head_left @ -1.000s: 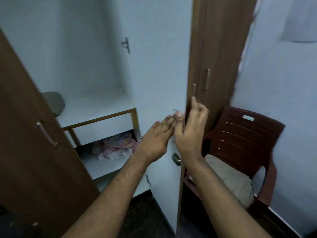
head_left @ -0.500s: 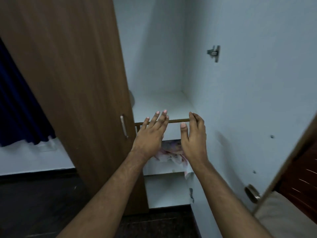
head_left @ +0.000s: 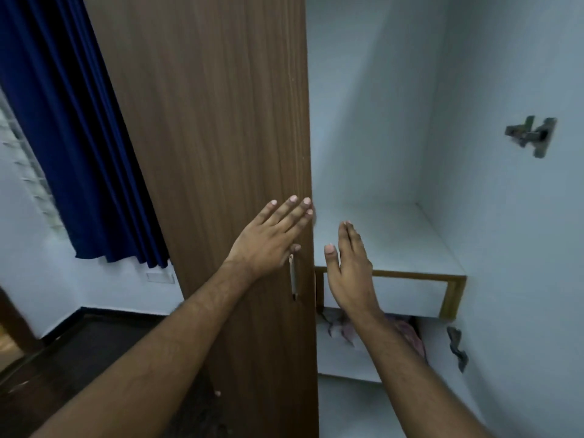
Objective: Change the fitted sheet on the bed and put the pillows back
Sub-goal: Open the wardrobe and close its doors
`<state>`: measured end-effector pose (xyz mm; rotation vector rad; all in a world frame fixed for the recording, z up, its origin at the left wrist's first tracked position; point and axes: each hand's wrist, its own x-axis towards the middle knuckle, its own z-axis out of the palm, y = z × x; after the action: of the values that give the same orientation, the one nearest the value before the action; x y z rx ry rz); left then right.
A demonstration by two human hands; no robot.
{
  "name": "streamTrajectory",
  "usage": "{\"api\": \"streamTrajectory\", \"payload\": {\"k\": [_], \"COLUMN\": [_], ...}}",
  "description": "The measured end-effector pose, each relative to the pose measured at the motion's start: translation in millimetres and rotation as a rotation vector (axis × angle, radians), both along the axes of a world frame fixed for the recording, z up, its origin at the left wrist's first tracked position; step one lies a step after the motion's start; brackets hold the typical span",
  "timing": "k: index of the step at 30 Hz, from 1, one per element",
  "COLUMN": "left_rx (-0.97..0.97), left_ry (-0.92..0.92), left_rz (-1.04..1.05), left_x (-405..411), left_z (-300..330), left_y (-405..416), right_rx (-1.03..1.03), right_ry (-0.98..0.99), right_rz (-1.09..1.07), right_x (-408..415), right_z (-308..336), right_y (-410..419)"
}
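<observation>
The left hand (head_left: 268, 235) lay flat, fingers straight, against the wooden wardrobe door (head_left: 221, 121) just above its metal handle (head_left: 294, 279); the right hand (head_left: 350, 273) hung edge-on before the white shelf (head_left: 395, 245), fingers straight and together — neither grip held anything. No bed or pillows were in view. The only cloth visible was a crumpled pinkish fabric (head_left: 407, 335) on the lower shelf, partly hidden by the right forearm — whether it was the fitted sheet could not be told. It would likely handle soft, light and floppy, best gathered in bunched handfuls.
</observation>
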<state>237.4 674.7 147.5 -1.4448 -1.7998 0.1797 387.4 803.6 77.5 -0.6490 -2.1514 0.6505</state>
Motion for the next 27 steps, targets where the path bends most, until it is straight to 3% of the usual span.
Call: {"api": "streamTrajectory", "payload": {"k": [8, 15, 20, 27], "left_rx": [-0.123, -0.121, -0.002, 0.132], "left_ry": [0.288, 0.316, 0.337, 0.373], "left_rz": [0.044, 0.248, 0.228, 0.058], "left_x": [-22, -10, 1, 34], "left_z": [46, 52, 44, 35], "left_y": [81, 114, 92, -6], "right_rx": [-0.114, -0.23, -0.231, -0.227], "right_ry": [-0.008, -0.121, -0.058, 0.121], "right_rz": [0.088, 0.123, 0.197, 0.676], "right_x": [-71, -106, -108, -93], "right_z": [17, 4, -4, -33], "right_y": [75, 108, 90, 19]}}
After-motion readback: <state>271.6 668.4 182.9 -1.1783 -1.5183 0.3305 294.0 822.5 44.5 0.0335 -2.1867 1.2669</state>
